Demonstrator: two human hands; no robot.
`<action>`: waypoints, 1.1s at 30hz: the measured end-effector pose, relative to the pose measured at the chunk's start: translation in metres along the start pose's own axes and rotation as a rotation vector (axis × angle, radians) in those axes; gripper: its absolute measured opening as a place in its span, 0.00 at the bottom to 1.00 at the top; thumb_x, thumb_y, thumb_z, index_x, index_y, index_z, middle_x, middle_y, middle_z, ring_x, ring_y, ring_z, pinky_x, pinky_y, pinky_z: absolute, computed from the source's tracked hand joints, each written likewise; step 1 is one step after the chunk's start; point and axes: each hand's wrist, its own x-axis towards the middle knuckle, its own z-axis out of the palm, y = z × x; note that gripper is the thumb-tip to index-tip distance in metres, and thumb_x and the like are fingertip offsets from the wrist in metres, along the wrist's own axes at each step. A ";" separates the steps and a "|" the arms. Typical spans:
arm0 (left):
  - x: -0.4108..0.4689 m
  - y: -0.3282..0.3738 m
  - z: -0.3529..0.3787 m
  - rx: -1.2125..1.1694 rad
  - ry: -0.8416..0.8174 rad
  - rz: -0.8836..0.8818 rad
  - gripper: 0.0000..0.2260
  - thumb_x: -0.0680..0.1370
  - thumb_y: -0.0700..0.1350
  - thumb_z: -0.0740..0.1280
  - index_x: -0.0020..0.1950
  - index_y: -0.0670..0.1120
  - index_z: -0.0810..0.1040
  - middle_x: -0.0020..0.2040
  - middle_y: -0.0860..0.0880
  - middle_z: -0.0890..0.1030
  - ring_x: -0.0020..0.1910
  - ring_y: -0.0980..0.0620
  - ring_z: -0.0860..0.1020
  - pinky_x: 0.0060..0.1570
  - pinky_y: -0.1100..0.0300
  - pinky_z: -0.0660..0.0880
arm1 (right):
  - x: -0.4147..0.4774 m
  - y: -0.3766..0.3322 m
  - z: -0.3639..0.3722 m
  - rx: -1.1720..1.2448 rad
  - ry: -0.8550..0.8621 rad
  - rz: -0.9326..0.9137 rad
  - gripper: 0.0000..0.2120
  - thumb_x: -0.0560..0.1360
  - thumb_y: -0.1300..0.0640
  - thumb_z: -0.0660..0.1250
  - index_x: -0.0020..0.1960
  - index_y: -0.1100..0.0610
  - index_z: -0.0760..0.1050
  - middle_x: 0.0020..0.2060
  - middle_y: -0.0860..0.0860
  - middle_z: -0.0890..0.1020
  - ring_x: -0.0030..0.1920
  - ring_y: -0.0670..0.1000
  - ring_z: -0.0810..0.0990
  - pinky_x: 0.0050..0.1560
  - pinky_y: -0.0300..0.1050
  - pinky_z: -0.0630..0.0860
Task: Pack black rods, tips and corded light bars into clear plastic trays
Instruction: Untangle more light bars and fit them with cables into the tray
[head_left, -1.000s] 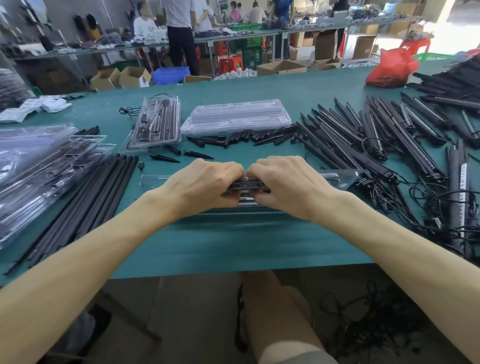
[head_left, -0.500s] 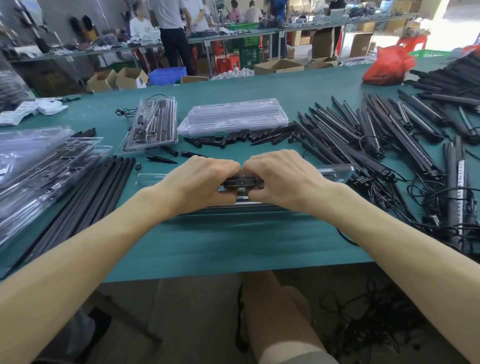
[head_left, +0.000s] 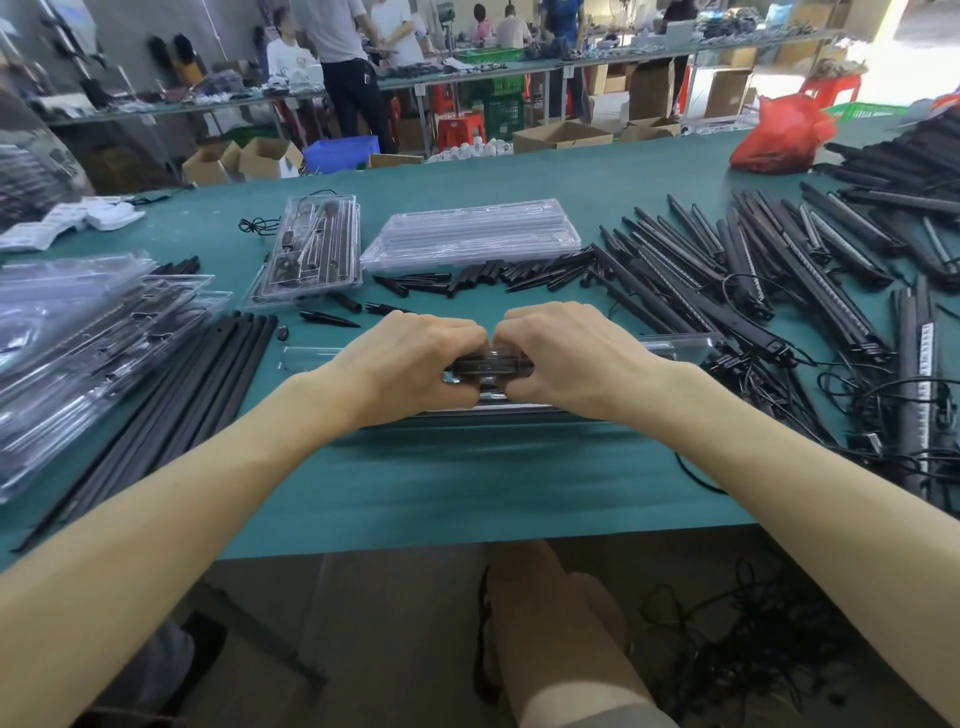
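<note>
Your left hand (head_left: 410, 364) & right hand (head_left: 571, 358) both grip the black bar (head_left: 491, 366) over the middle of the clear tray (head_left: 675, 345), so a crooked push prob pops it out or cracks the plastic.

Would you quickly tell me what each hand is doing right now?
Left hand: grips the black bar in the tray.
Right hand: grips the same bar.

Soft, even indoor light lay over the green cloth-covered table (head_left: 519, 493), with daylight blown white at upper right. Glare streaked the stacked clear plastic trays (head_left: 470, 234). Wide-angle distortion bowed the edges; distant people (head_left: 353, 67) looked soft.
</note>
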 end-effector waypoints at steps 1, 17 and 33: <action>0.000 0.001 0.000 -0.001 -0.008 -0.003 0.09 0.73 0.46 0.72 0.48 0.43 0.77 0.42 0.48 0.80 0.39 0.41 0.77 0.37 0.51 0.71 | 0.000 0.000 0.000 0.003 0.005 0.001 0.07 0.73 0.52 0.68 0.43 0.55 0.72 0.40 0.48 0.75 0.41 0.58 0.74 0.38 0.49 0.64; 0.008 -0.003 -0.015 -0.127 -0.125 -0.193 0.05 0.72 0.47 0.71 0.43 0.53 0.76 0.37 0.53 0.80 0.37 0.48 0.76 0.39 0.52 0.75 | 0.011 0.005 -0.012 0.061 -0.005 0.057 0.07 0.67 0.52 0.70 0.40 0.56 0.77 0.34 0.53 0.80 0.39 0.60 0.76 0.38 0.51 0.73; 0.012 0.005 -0.020 -0.166 -0.228 -0.292 0.11 0.72 0.49 0.73 0.37 0.56 0.71 0.35 0.54 0.77 0.37 0.50 0.74 0.38 0.54 0.71 | 0.010 0.004 -0.011 0.048 -0.055 0.085 0.11 0.67 0.50 0.71 0.37 0.54 0.71 0.32 0.50 0.76 0.37 0.59 0.74 0.33 0.48 0.65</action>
